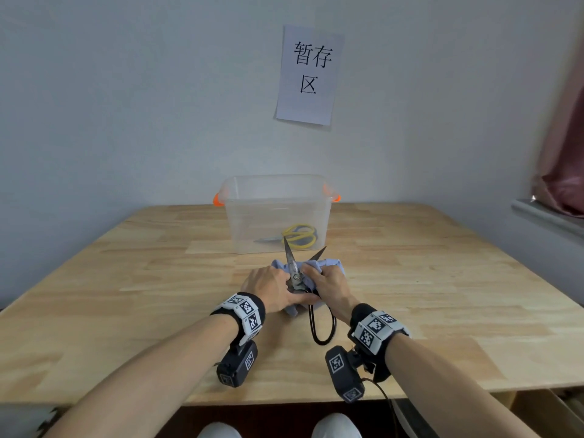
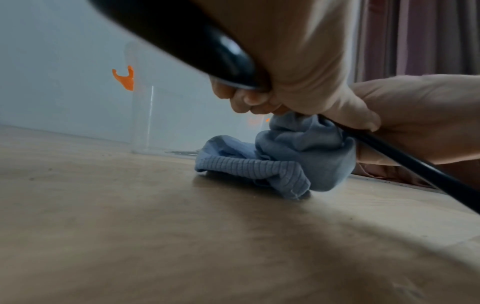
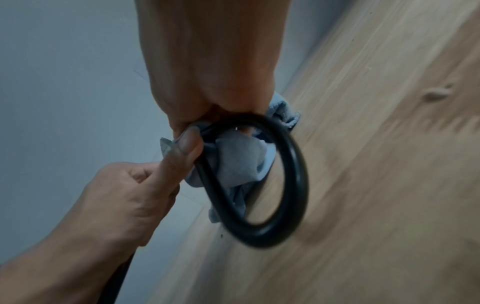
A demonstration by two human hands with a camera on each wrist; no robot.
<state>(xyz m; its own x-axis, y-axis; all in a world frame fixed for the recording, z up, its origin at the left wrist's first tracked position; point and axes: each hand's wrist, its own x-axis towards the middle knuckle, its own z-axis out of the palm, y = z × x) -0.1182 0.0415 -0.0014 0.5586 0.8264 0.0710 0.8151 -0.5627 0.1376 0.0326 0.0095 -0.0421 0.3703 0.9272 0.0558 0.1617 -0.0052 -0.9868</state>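
Observation:
Steel scissors point(image 1: 295, 275) with black loop handles point(image 1: 322, 325) are held over the wooden table, blades spread and pointing away from me. My left hand point(image 1: 268, 287) grips them at the pivot and one handle; in the left wrist view its curled fingers point(image 2: 246, 100) wrap a black handle point(image 2: 207, 51). My right hand point(image 1: 331, 284) clutches a light blue cloth point(image 1: 328, 263) bunched against the right blade. The cloth point(image 2: 285, 156) droops onto the table. In the right wrist view the cloth point(image 3: 239, 160) shows through the handle loop point(image 3: 293, 174).
A clear plastic box point(image 1: 278, 216) with orange latches stands behind the hands, and yellow-handled scissors point(image 1: 298, 237) lie inside it. A paper sign point(image 1: 309, 74) hangs on the wall. A pink curtain point(image 1: 565, 153) is at the right. The table's point(image 1: 126, 279) front edge is near me.

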